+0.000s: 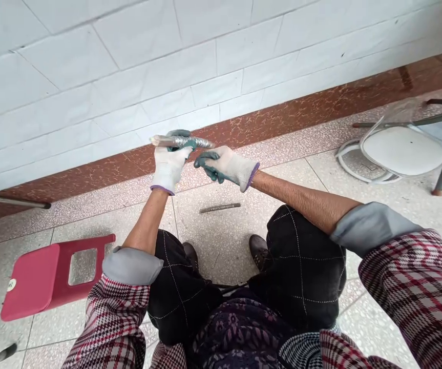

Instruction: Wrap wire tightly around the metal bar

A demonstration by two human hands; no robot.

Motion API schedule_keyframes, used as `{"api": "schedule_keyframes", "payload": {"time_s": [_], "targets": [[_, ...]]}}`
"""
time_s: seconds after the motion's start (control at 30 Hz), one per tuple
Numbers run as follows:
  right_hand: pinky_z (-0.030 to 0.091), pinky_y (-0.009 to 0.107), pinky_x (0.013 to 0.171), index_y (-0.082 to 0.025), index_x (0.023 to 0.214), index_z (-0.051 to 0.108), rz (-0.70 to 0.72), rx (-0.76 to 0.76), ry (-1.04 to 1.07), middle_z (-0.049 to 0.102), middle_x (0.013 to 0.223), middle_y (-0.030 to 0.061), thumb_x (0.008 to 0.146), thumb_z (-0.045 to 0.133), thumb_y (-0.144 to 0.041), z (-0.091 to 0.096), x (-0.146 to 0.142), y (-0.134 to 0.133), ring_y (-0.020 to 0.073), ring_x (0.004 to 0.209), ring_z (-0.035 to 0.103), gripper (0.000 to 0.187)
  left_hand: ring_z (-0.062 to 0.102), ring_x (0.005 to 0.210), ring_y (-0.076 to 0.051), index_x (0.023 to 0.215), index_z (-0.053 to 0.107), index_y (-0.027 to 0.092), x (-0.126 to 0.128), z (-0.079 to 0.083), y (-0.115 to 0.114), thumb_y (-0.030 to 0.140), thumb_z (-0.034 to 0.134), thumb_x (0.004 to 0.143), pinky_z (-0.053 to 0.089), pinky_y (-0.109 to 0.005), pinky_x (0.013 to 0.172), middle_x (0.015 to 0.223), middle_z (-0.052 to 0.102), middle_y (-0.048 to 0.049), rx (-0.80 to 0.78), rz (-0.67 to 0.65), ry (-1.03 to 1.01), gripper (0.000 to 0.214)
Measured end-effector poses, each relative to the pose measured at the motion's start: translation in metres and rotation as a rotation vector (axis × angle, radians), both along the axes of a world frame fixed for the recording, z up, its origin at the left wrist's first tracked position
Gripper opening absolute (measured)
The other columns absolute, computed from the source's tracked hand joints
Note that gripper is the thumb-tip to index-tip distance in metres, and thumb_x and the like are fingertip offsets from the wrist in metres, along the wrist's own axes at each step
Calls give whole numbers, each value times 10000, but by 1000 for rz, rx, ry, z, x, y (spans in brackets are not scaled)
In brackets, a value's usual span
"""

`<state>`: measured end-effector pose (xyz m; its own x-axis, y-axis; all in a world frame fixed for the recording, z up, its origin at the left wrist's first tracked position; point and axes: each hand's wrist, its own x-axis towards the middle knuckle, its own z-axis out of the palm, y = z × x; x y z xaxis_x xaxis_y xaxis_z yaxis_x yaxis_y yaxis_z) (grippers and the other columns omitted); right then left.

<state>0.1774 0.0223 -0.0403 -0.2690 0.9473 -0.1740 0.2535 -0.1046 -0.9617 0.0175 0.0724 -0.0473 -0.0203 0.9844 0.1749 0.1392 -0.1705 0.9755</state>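
My left hand [169,164], in a white glove with a green palm, grips a short silvery rod [180,141] held level in front of me. My right hand [224,165], gloved the same way, sits just right of the rod's right end, its fingers curled and touching or nearly touching that end. A second thin metal rod [219,207] lies on the speckled floor below my hands, ahead of my shoes. I am seated, with knees apart in dark checked trousers.
A red plastic stool [51,277] lies tipped over at the lower left. A metal-framed chair with a white seat [403,149] stands at the right. A white tiled wall [128,66] with a brown skirting runs across ahead. Metal legs poke in at the left edge.
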Motion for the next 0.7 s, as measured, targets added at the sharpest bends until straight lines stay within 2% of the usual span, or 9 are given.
{"api": "schedule_keyframes", "payload": {"time_s": [0.07, 0.13, 0.23, 0.33, 0.43, 0.5, 0.6, 0.7], "targets": [[381, 239, 438, -138, 913, 734, 25, 86, -140, 564, 601, -15, 919, 580, -196, -1, 7, -2, 94, 482, 473, 165, 686, 952, -175, 931, 751, 201, -7, -7, -2, 123, 800, 688, 558, -286, 888, 965, 745, -42, 74, -41, 174, 259], [397, 262, 505, -141, 914, 766, 23, 214, -295, 609, 659, 10, 909, 599, -220, 0, 20, -1, 110, 551, 511, 185, 686, 940, -183, 924, 766, 183, -11, -10, -6, 128, 810, 676, 564, -283, 879, 965, 750, -58, 62, -62, 242, 258], [442, 286, 622, -147, 945, 795, -16, 334, -419, 695, 808, 51, 892, 598, -201, 1, 41, 6, 147, 704, 589, 211, 690, 830, -182, 907, 753, 155, -12, -4, -16, 111, 784, 685, 592, -290, 765, 899, 742, -75, -97, -120, 121, 228], [462, 286, 651, -129, 960, 792, -104, 303, -374, 719, 860, 63, 877, 582, -180, 2, 54, 13, 149, 727, 604, 231, 700, 713, -176, 939, 719, 146, -9, 8, -26, 173, 732, 764, 610, -314, 688, 830, 727, -73, -304, -263, -124, 178], [477, 274, 651, -144, 899, 774, -125, 313, -285, 717, 840, 50, 857, 604, -182, 2, 55, 14, 156, 747, 617, 179, 731, 728, -188, 1043, 695, 180, -7, 20, -34, 275, 722, 840, 617, -315, 698, 809, 715, -48, -356, -349, -254, 227], [471, 268, 603, -162, 890, 762, -74, 284, -212, 685, 774, 36, 875, 629, -227, 1, 50, 9, 156, 707, 601, 149, 740, 757, -188, 1082, 681, 203, -6, 26, -35, 307, 721, 875, 618, -306, 726, 793, 698, -29, -344, -342, -279, 235], [401, 250, 461, -188, 954, 748, 33, 147, -114, 578, 647, 0, 928, 638, -323, 5, 39, -5, 130, 549, 501, 176, 730, 789, -165, 1089, 672, 215, -5, 31, -33, 265, 635, 942, 619, -298, 780, 817, 698, -20, -303, -293, -356, 160], [373, 231, 411, -192, 952, 727, 119, 85, -77, 525, 615, -17, 945, 622, -282, 14, 28, -19, 106, 488, 446, 139, 722, 852, -169, 1079, 688, 216, -2, 31, -28, 212, 613, 934, 619, -318, 824, 865, 723, -35, -224, -214, -393, 163]]}}
